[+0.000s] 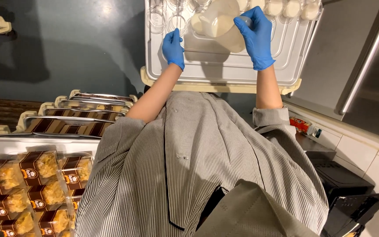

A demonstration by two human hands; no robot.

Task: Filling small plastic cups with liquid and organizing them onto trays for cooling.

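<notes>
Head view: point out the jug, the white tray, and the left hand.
jug (pixel 219 24), head view, on its translucent side wall
white tray (pixel 224 70), head view, bare near edge
left hand (pixel 173 47), head view, back of the blue glove

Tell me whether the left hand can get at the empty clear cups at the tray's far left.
Probably yes. The left hand already rests on the white tray just below the empty clear cups, with nothing between them. The right hand tilts the pitcher further right, out of the way.

Dark floor (pixel 66 39) — steel fridge door (pixel 365 66), white tiled wall (pixel 373 162)
</notes>
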